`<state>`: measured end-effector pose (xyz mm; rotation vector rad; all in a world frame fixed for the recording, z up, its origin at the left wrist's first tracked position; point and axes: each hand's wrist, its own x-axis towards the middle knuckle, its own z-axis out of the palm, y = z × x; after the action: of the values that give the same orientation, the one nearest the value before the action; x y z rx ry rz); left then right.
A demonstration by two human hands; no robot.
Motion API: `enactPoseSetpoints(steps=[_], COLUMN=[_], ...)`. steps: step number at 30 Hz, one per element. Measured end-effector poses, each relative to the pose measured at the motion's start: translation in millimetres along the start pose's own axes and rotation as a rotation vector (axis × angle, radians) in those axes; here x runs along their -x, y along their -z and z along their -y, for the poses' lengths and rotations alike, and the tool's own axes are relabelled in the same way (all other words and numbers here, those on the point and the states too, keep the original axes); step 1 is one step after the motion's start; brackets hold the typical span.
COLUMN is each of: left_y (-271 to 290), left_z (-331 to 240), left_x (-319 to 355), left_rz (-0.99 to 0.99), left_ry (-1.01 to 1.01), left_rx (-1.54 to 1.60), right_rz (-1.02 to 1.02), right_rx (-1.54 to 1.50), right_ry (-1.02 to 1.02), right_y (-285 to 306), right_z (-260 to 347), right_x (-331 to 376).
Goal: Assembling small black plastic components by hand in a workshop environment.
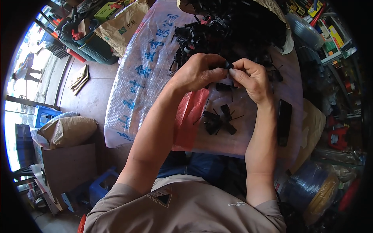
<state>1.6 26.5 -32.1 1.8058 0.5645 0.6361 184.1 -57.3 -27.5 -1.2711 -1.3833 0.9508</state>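
Fingers of left hand and right hand pinching 1 small dark part between thumbs and fingertips, mostly hidden by the grip. Part is over the woven sheet, near side of the black pile. Loose black pieces between forearms, 1 black oblong object just beside right forearm.

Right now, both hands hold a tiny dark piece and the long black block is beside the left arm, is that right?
Wrong arm: the head view shows the black block beside the right arm. The left hand and right hand hold a tiny dark piece.
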Motion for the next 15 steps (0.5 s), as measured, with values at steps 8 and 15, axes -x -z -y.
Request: enactPoseSetpoints(steps=[8,15], left_y=[15.7,36.5], left_z=[24.2,40.9], left_x=[-9.8,-9.4], left_rz=[-0.093,-0.154], left_ry=[0.042,0.034], left_rx=[0.674,1.245], right_rz=[-0.112,0.058], right_rx=[-0.031,0.844], right_ry=[0.078,0.434], right_y=[-24.9,-53.9], right_z=[-7.3,-36.9], right_x=[-8.3,-4.3])
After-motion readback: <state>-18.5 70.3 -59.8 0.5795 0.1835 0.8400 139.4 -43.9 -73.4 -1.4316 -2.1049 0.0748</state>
